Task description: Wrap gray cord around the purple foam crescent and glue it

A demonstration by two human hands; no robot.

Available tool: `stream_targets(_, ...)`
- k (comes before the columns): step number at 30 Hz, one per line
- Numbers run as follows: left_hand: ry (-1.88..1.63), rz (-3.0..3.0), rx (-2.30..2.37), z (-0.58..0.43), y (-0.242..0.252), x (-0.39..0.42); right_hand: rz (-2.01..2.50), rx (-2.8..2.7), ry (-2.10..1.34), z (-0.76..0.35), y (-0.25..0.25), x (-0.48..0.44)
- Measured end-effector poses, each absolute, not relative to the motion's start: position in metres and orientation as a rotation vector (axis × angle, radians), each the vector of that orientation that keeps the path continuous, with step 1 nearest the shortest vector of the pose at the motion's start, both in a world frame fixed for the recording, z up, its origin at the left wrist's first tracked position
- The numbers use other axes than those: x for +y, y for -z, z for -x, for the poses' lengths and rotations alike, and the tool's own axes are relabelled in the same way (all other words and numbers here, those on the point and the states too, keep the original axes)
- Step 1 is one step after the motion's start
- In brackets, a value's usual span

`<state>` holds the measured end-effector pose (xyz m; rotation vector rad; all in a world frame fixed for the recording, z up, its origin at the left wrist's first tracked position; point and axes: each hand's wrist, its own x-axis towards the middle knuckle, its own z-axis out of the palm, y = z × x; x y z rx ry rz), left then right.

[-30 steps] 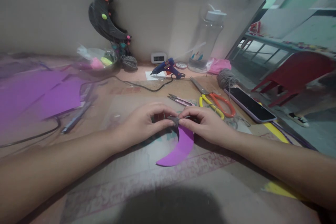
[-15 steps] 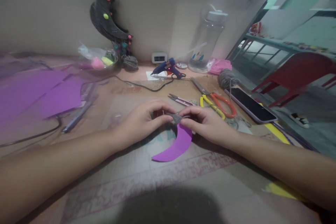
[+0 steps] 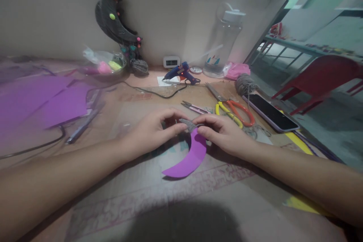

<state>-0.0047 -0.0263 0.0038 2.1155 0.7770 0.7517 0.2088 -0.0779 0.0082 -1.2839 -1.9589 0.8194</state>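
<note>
A purple crescent cutout (image 3: 190,160) hangs tip-down between my hands, its upper end wrapped in grey yarn (image 3: 190,124). My left hand (image 3: 163,126) pinches the wrapped tip from the left, thumb and forefinger nearly together. On the other side, my right hand (image 3: 219,130) holds the crescent just below the wrapping, with a strand of yarn by its fingertips. Thread snips (image 3: 195,107) lie just beyond my fingers. Scissors (image 3: 229,107) with yellow and orange handles are beside my right hand. A ball of grey yarn (image 3: 245,84) sits behind a phone (image 3: 270,113).
At the back stand a blue glue gun (image 3: 180,72), a small digital clock (image 3: 171,61) and a clear bottle (image 3: 222,47). Purple sheets (image 3: 65,102), a pen (image 3: 83,126) and a cord lie left. A dark crescent ornament (image 3: 113,19) hangs on the wall. A red chair (image 3: 326,79) stands right.
My right fingers have shifted slightly on the crescent, and more of the grey-wrapped tip shows. The crescent's lower point has moved a little left and down.
</note>
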Motion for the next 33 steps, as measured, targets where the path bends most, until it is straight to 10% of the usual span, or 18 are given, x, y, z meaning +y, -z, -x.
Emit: stream_targets(33, -0.598, -1.950, 0.844, 0.004, -0.006, -0.026, 1.315, -2.118, -0.585, -0.209, -0.011, -0.079)
